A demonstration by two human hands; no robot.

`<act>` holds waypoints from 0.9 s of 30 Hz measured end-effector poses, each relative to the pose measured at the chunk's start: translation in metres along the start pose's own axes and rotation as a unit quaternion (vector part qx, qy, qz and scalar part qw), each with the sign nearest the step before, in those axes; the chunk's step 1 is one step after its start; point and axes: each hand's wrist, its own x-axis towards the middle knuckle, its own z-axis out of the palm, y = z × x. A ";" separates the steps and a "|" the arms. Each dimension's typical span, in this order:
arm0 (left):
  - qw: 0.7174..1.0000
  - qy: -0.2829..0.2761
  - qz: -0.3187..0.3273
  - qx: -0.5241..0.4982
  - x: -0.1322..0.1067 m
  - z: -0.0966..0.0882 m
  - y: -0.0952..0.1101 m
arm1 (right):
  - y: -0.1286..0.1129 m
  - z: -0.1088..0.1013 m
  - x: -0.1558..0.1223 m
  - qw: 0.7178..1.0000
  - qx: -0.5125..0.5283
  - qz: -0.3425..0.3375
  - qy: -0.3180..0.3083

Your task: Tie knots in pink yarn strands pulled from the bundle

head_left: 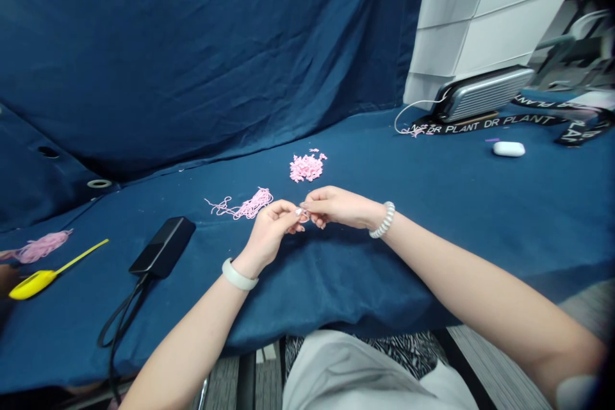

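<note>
On the far left lies a long pink hank of yarn (36, 248). Just below it is a yellow plastic stick with a fat end (36, 283). Next comes a flat black box (163, 246), and its black cord (120, 327) hangs down over the front of the blue cloth (432, 205).

The left hand (271, 230) has a smooth white band (239, 274) on its wrist. A loose bunch of pink string (245, 205) lies just beside this hand, on the far side. The bunch stretches long from left to right and tips up a bit to the right. The left hand is nearer to it than the right hand is.

The right hand (339, 206) wears a white coil bracelet (384, 219). Both hands pinch in small and narrow, and their fingertips meet in the middle. They may hold a tiny bit of something, but it is too small to tell. A heap of short pink bits (306, 166) sits straight ahead of the fingertips, near but not touching.

Far to the right are a silver case (483, 95), a black strap with white letters (490, 122) and a small white pod (508, 149).
</note>
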 end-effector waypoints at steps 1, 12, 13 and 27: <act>1.000 0.011 -0.008 -0.005 0.000 0.001 0.000 | -0.001 0.000 -0.001 1.000 -0.027 -0.011 0.008; 0.988 0.079 -0.078 -0.112 0.004 0.004 -0.006 | 0.010 0.010 -0.003 0.832 -0.427 -0.296 0.193; 0.987 0.079 -0.076 -0.118 0.004 0.004 -0.007 | 0.012 0.010 -0.002 0.810 -0.455 -0.318 0.188; 0.982 0.131 0.026 -0.131 0.007 0.000 -0.006 | 0.009 0.015 -0.010 0.790 -0.471 -0.358 0.157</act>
